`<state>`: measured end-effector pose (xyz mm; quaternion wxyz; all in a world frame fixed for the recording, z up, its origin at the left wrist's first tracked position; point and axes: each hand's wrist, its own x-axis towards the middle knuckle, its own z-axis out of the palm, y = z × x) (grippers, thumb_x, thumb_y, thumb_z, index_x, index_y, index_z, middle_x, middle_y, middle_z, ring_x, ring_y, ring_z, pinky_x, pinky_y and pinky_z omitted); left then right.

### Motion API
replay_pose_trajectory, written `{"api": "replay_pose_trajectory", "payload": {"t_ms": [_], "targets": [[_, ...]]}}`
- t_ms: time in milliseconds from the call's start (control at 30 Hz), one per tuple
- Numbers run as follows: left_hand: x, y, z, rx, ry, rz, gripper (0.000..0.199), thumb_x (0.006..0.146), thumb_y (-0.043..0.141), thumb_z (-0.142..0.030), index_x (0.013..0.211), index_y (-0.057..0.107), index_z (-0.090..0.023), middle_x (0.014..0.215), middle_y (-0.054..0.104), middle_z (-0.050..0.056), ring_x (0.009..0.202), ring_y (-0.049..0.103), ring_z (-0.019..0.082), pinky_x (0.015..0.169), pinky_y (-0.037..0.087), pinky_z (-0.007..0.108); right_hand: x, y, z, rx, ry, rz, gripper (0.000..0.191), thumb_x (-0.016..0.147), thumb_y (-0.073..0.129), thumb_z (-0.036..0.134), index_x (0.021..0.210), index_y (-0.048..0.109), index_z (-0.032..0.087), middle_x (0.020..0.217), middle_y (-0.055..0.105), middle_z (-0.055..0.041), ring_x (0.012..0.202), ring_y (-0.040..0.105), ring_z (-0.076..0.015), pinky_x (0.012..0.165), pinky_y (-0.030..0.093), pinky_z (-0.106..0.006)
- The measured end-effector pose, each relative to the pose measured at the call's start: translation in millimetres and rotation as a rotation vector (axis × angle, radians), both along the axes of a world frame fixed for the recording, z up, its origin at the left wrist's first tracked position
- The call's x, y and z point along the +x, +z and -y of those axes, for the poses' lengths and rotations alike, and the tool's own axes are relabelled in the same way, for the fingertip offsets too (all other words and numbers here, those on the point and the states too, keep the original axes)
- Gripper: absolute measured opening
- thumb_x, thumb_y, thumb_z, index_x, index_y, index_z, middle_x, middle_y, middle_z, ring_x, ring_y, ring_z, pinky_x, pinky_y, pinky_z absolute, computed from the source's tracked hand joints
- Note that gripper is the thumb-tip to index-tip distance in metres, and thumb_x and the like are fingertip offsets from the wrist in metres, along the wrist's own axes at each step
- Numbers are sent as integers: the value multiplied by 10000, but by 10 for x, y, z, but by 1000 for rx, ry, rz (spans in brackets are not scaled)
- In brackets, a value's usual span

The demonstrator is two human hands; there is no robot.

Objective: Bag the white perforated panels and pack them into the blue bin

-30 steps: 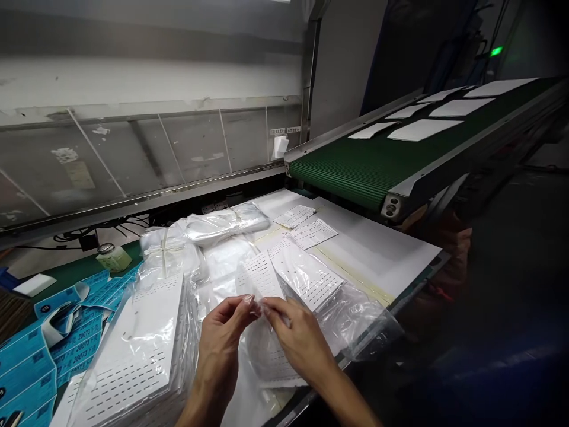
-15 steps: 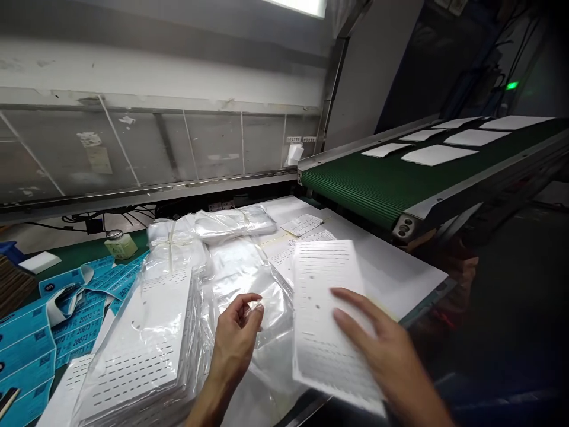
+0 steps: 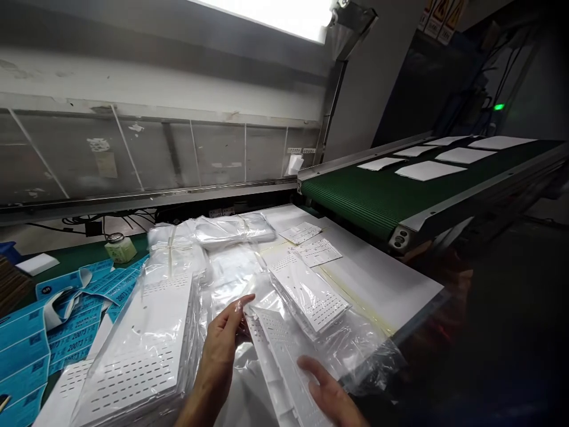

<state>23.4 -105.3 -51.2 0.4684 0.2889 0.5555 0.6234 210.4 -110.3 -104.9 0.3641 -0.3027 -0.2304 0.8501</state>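
My right hand (image 3: 333,391) grips a thin white slotted panel (image 3: 284,350), tilted on its long edge over the clear plastic bags. Its far end meets the fingertips of my left hand (image 3: 222,338), which are pinched together at the edge of a clear plastic bag (image 3: 262,290). Whether the panel's end is inside that bag I cannot tell. Just beyond lies another slotted panel (image 3: 311,290) in clear plastic. To the left of my left hand rises a stack of bagged slotted panels (image 3: 137,344).
Bundled clear bags (image 3: 235,228) lie at the back. Blue printed label strips (image 3: 84,314) and a small jar (image 3: 120,248) are at the left. A green conveyor belt (image 3: 355,193) carrying several white pieces (image 3: 431,171) slopes up at the right. Small printed slips (image 3: 317,252) rest on white board.
My right hand has swung the slotted panel down and left, tipping it from face-up onto its edge, against my left fingertips. The bagged panel behind it is now uncovered. The view has tilted slightly.
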Motion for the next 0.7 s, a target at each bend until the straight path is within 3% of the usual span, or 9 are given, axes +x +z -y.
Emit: {"api": "replay_pose_trajectory", "payload": {"t_ms": [167,233,333,400,467,567,633,700], "targets": [[75,27,111,96,-58,-347,417,835,495,-479,1174,602,-261,1055,614,42,961,568,209,818,463,308,-25,260,-83,128,-52,73,794,695,717,345,1379,318,284,1276,556,-94,1135,545,-280,983,364,-433],[93,15,149,117,-28,-352,390,829,505,-470,1153,614,-281,1133,593,38,1052,538,223,868,449,320,-102,335,-104,238,-78,165,831,717,692,396,1407,239,296,1327,506,-99,1163,516,-291,973,375,-444],[89,-23,205,156,66,-197,358,772,591,-432,1080,652,-260,1227,564,37,1161,475,252,953,402,338,-214,385,-156,450,-123,371,812,733,664,447,1398,225,294,1361,461,-92,1189,488,-285,954,406,-426],[68,-43,232,232,106,-1,347,719,645,-414,1020,648,-240,1155,606,44,1077,531,252,886,442,327,-265,421,-191,557,-106,478,779,731,658,460,1379,270,272,1348,470,-97,1181,493,-284,936,428,-411],[39,-36,248,305,139,201,275,721,643,-438,895,608,-229,917,656,22,872,596,205,736,482,279,-300,487,-203,634,-42,541,708,734,644,469,1340,352,245,1264,543,-107,1122,538,-289,901,455,-413],[-2,60,265,272,222,315,293,761,623,-469,742,490,-208,601,564,-41,561,526,104,514,416,181,-332,639,-182,751,2,617,632,733,641,446,1294,435,239,1143,615,-105,1019,590,-288,844,487,-408],[-14,187,282,212,288,302,302,736,668,-445,818,482,-221,581,563,-54,500,506,89,470,395,168,-349,756,-184,791,8,642,617,738,641,418,1299,436,262,1134,620,-94,983,601,-282,793,507,-388],[-7,351,298,201,343,253,428,699,708,-424,1015,475,-255,667,628,-34,560,578,127,507,452,199,-365,871,-237,825,39,600,546,765,623,376,1274,457,273,1123,621,-77,962,605,-266,764,515,-368]]}}
